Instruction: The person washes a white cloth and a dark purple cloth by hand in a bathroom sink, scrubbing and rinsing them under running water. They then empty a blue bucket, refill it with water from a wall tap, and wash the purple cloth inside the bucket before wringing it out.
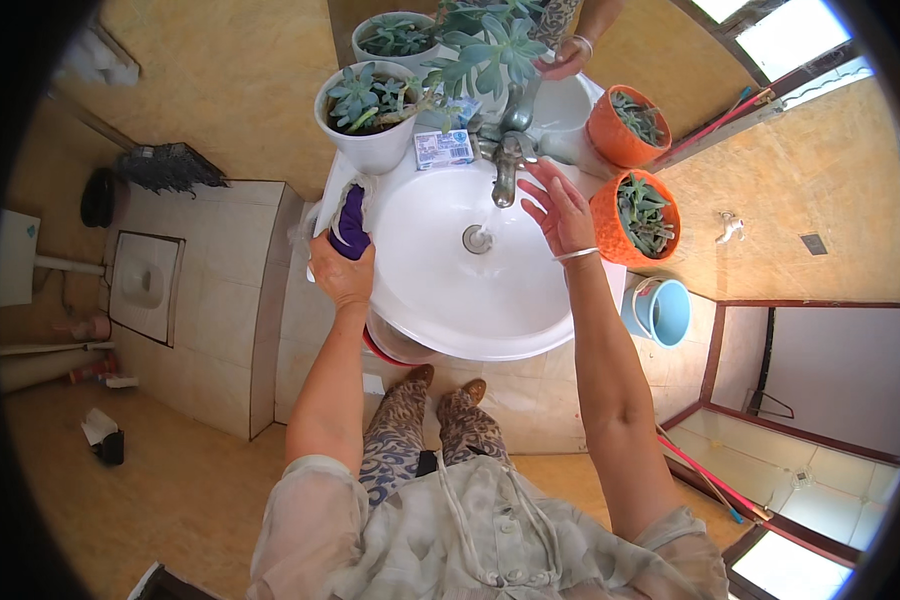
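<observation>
My left hand (343,271) grips a bundled purple cloth-like thing (351,225) with a pale edge at the left rim of the white washbasin (435,300). What exactly it is, I cannot tell. My right hand (559,206) is raised over the basin's right side, fingers apart and holding nothing. Its fingertips are close to the lever of the metal faucet (504,172); whether they touch it I cannot tell. Water (487,219) runs from the spout onto the round drain (477,239).
A small printed box (444,149) lies behind the basin. A white pot (367,146) of succulents stands at back left, an orange pot (604,217) at right. A mirror behind reflects them. A blue bucket (671,315) is on the floor; a squat toilet (144,285) is at left.
</observation>
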The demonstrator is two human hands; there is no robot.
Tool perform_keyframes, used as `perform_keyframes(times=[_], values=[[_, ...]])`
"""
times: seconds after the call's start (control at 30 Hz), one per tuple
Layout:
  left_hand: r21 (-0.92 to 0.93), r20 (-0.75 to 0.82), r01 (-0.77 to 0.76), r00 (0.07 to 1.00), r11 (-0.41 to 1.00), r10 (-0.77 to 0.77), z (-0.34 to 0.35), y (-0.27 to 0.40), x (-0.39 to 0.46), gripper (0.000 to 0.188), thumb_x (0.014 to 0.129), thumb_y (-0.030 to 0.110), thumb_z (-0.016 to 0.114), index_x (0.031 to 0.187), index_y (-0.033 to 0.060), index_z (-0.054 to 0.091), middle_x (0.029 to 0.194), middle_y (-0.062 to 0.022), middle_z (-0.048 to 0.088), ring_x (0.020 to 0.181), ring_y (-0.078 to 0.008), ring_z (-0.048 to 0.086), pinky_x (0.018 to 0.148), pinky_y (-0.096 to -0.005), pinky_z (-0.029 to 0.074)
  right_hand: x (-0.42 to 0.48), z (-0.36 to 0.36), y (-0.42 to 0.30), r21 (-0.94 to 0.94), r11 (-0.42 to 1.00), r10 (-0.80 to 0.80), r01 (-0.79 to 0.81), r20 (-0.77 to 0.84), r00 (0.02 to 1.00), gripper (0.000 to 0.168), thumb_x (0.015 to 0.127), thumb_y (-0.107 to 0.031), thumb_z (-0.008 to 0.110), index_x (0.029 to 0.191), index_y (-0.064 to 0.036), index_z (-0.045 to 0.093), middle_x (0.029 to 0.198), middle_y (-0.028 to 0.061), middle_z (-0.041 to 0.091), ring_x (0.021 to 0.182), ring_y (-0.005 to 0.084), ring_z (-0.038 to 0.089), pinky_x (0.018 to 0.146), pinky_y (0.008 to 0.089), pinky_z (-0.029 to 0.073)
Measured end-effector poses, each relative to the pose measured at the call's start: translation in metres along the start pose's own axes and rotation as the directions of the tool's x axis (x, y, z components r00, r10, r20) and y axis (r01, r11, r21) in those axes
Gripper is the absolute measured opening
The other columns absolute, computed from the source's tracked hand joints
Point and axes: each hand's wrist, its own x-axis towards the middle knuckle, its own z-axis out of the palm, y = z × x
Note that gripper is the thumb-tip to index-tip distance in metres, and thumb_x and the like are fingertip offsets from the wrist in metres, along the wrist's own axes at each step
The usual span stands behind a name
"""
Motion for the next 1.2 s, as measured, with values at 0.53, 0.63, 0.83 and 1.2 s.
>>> perform_keyframes(times=[0.53, 0.63, 0.83, 1.2], values=[[-0.013, 0.678, -0.053, 0.733, 0.998, 0.048, 0.067, 0.064, -0.111, 0.062, 0.078, 0.032, 0.075, 0.127, 0.0019, 0.051, 0.124, -0.0191, 0.048, 0.109, -0.0353, 0.052, 0.090, -0.0449, 0.044, -0.163, -0.094, 0.080, -0.882, 0.467, -0.222, -0.057, -0.179, 0.958, 0.021, 0.093, -0.007, 0.056, 0.112, 0.000, 0.060, 0.096, 0.0109, 0.070, 0.083, 0.0184, 0.070, 0.074, 0.0296, 0.056], [-0.066, 0.686, 0.051, 0.728, 0.997, 0.008, 0.098, 0.063, -0.111, 0.065, 0.079, 0.035, 0.074, 0.127, -0.0008, 0.050, 0.112, -0.0183, 0.054, 0.098, -0.0312, 0.057, 0.086, -0.0400, 0.047, -0.159, -0.092, 0.079, -0.813, 0.580, -0.242, -0.055, -0.237, 0.941, 0.018, 0.089, -0.006, 0.060, 0.107, -0.002, 0.062, 0.094, 0.0129, 0.069, 0.082, 0.0242, 0.069, 0.073, 0.0325, 0.054], [-0.118, 0.663, 0.414, 0.710, 0.902, -0.239, 0.154, 0.117, -0.098, 0.066, 0.080, 0.028, 0.073, 0.136, 0.0137, 0.040, 0.106, -0.0187, 0.054, 0.078, -0.0265, 0.061, 0.057, -0.0342, 0.052, -0.207, -0.094, 0.069, -0.663, 0.735, -0.064, -0.145, -0.281, 0.958, 0.019, 0.092, -0.005, 0.054, 0.110, -0.002, 0.060, 0.090, 0.0124, 0.070, 0.076, 0.0216, 0.069, 0.073, 0.0317, 0.054], [-0.179, 0.969, 0.814, 0.245, 0.553, -0.046, 0.128, 0.076, -0.045, 0.025, 0.084, 0.015, 0.069, 0.094, 0.0076, 0.048, 0.062, -0.0014, 0.049, 0.043, -0.0079, 0.041, 0.037, -0.0213, 0.032, -0.470, -0.128, 0.070, -0.341, 0.834, 0.024, -0.434, -0.763, 0.645, 0.018, 0.096, -0.010, 0.052, 0.109, -0.001, 0.062, 0.082, 0.0082, 0.071, 0.066, 0.0107, 0.066, 0.062, 0.0272, 0.054]])
